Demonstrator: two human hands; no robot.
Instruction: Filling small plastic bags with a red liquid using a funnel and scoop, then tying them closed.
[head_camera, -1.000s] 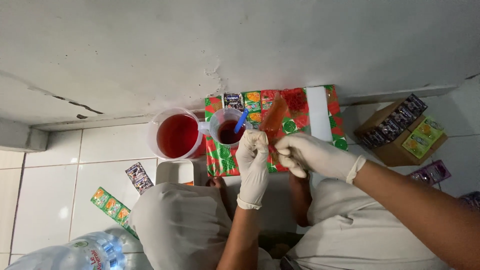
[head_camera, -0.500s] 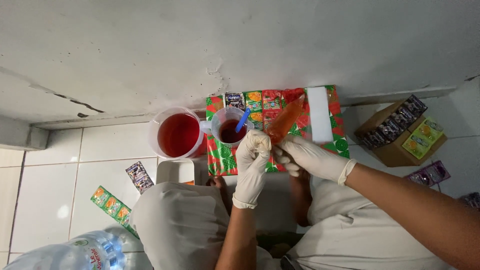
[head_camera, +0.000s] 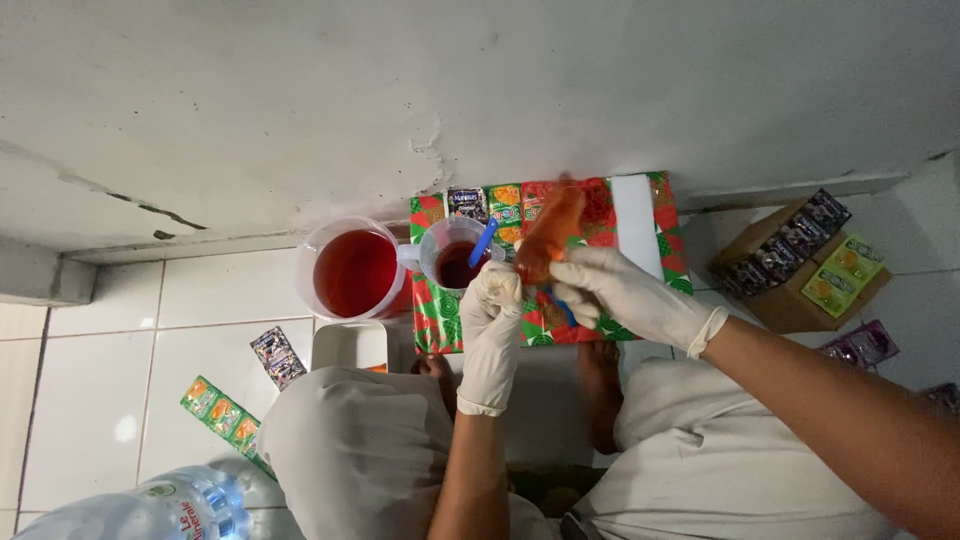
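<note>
Both my hands wear white gloves and meet over a box wrapped in red and green patterned paper (head_camera: 640, 215). My left hand (head_camera: 493, 320) and my right hand (head_camera: 622, 293) together hold a small clear plastic bag (head_camera: 549, 232) filled with reddish-orange liquid, its body tilted up and away from me. Just left of the bag stands a small cup (head_camera: 455, 262) of dark red liquid with a blue utensil (head_camera: 484, 242) in it. A larger clear jug (head_camera: 352, 270) of red liquid sits further left.
An open cardboard box (head_camera: 800, 262) of small sachets stands at the right. Loose sachet strips (head_camera: 222, 412) lie on the white tiled floor at left. A large water bottle (head_camera: 150, 510) is at the bottom left. A grey wall runs behind.
The filled bag has tilted up and away, and both hands have shifted slightly along its lower end. The cups and box have not moved.
</note>
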